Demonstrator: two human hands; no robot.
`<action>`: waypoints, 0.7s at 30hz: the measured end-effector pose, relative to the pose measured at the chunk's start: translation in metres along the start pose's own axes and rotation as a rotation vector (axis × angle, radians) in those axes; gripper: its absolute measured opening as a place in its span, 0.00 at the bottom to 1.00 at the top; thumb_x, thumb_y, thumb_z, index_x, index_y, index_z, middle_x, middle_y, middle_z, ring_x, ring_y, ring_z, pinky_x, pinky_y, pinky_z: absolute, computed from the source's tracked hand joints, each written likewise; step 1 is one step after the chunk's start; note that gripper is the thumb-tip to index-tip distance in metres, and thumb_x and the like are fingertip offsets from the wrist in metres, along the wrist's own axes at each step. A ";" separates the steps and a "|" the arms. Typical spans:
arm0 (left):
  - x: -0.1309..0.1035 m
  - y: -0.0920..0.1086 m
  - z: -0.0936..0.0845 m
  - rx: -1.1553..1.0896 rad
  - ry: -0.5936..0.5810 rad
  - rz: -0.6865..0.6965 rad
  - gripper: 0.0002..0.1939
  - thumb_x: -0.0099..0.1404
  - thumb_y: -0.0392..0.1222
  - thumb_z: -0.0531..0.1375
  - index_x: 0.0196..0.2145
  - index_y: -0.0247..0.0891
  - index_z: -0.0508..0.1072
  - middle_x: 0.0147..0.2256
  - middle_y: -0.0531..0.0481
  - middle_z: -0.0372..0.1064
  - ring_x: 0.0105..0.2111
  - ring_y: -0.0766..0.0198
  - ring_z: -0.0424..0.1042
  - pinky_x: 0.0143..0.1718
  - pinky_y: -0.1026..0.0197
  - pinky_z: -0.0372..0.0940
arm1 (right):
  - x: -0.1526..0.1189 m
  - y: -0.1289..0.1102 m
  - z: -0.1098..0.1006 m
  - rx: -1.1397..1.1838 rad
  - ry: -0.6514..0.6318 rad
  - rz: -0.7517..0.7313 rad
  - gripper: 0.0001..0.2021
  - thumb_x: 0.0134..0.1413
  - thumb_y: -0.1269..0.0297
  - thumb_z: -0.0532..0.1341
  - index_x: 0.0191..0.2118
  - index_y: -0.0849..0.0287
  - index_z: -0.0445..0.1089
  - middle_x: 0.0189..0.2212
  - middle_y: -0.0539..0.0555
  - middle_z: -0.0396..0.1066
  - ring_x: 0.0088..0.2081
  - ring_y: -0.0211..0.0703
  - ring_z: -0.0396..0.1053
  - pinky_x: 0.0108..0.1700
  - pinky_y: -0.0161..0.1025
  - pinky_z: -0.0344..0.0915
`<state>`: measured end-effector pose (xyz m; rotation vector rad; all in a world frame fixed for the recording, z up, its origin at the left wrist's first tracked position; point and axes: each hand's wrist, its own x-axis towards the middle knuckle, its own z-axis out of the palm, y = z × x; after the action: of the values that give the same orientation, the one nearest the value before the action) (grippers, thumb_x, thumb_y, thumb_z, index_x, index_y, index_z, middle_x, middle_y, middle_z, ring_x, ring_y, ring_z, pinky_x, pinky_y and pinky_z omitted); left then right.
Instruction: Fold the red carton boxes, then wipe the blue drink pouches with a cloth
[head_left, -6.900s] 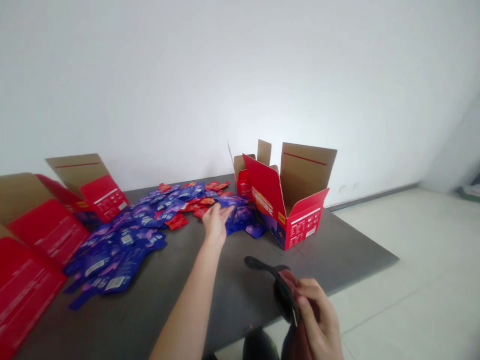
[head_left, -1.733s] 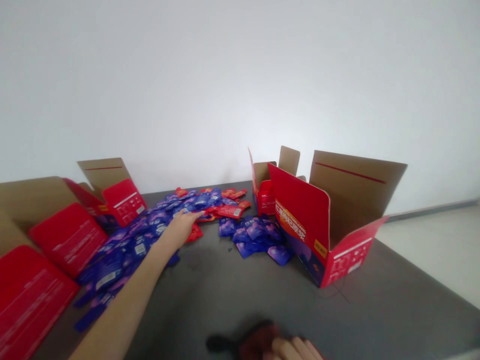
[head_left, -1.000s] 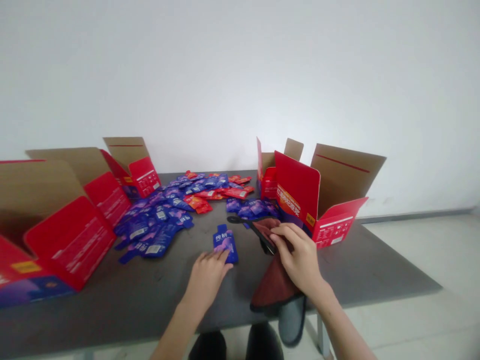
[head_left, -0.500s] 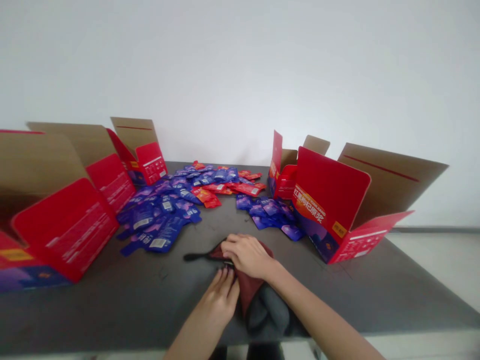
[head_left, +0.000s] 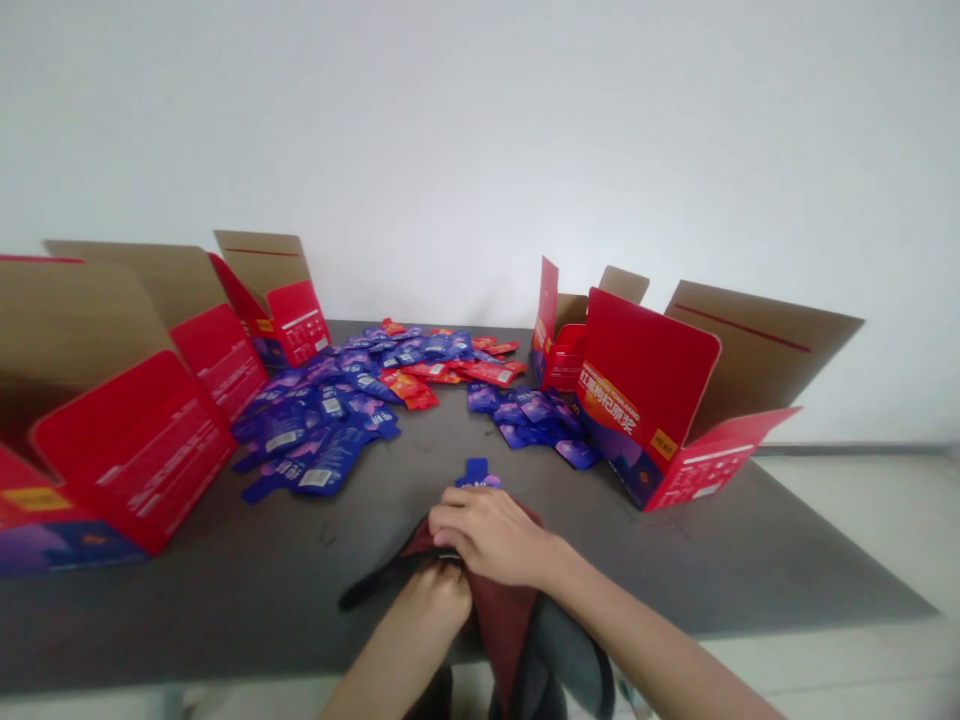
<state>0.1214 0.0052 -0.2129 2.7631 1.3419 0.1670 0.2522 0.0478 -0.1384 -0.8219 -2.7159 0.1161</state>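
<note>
A dark red cloth item (head_left: 501, 625) with black edging and a grey underside lies at the table's front edge, partly hanging over it. It looks like a bag, but I cannot be sure. My right hand (head_left: 487, 530) is closed on its upper edge, the fingers bent over the fabric. Under that edge my left hand (head_left: 442, 592) is tucked into the fold; its fingers are hidden. A dark strap-like end (head_left: 367, 590) sticks out to the left. Just beyond my right hand lies a blue-purple sachet (head_left: 477, 472), partly covered.
Piles of blue-purple sachets (head_left: 330, 400) and red sachets (head_left: 491, 371) lie across the dark table (head_left: 247, 600). Open red cartons stand left (head_left: 135, 450), far left (head_left: 300, 325), far right (head_left: 566, 360) and right (head_left: 649, 375). A white wall (head_left: 480, 150) rises behind.
The cloth item has come toward me and over the table's edge. A blue-purple sachet now shows beyond it. My left hand has gone deeper into the fold.
</note>
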 end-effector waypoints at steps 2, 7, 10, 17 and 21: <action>-0.001 0.001 -0.001 0.128 0.012 0.006 0.22 0.51 0.19 0.47 0.37 0.28 0.74 0.36 0.34 0.73 0.38 0.51 0.73 0.44 0.51 0.67 | 0.004 0.006 0.011 -0.028 -0.034 0.016 0.05 0.59 0.66 0.52 0.32 0.55 0.63 0.31 0.46 0.64 0.31 0.33 0.61 0.29 0.33 0.47; -0.008 0.004 -0.014 0.293 0.196 0.079 0.27 0.53 0.20 0.46 0.48 0.30 0.69 0.47 0.37 0.69 0.49 0.54 0.67 0.50 0.56 0.65 | 0.035 0.050 0.028 -0.079 -0.041 0.113 0.05 0.59 0.64 0.52 0.35 0.53 0.64 0.33 0.47 0.65 0.32 0.36 0.63 0.29 0.34 0.48; -0.012 0.005 -0.022 0.216 0.230 0.033 0.30 0.54 0.20 0.45 0.52 0.34 0.65 0.49 0.41 0.68 0.51 0.58 0.65 0.50 0.58 0.65 | 0.057 0.076 0.032 -0.073 -0.005 0.223 0.06 0.59 0.66 0.51 0.36 0.55 0.64 0.34 0.50 0.66 0.32 0.38 0.64 0.30 0.34 0.50; -0.010 0.005 -0.020 0.187 0.235 0.030 0.27 0.55 0.19 0.44 0.51 0.32 0.65 0.50 0.40 0.67 0.51 0.57 0.65 0.51 0.57 0.63 | 0.037 0.053 -0.008 -0.011 0.135 0.223 0.06 0.61 0.66 0.49 0.35 0.57 0.60 0.34 0.49 0.64 0.35 0.35 0.62 0.35 0.32 0.52; -0.008 0.007 -0.017 0.272 0.240 0.053 0.27 0.54 0.19 0.43 0.46 0.30 0.69 0.43 0.40 0.72 0.46 0.58 0.70 0.48 0.58 0.66 | 0.003 0.022 -0.014 0.039 0.068 0.052 0.07 0.61 0.66 0.49 0.33 0.57 0.61 0.32 0.48 0.63 0.33 0.34 0.61 0.34 0.32 0.52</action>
<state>0.1200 -0.0054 -0.1964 3.0900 1.4414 0.3549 0.2660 0.0675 -0.1277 -0.8698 -2.6209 0.1493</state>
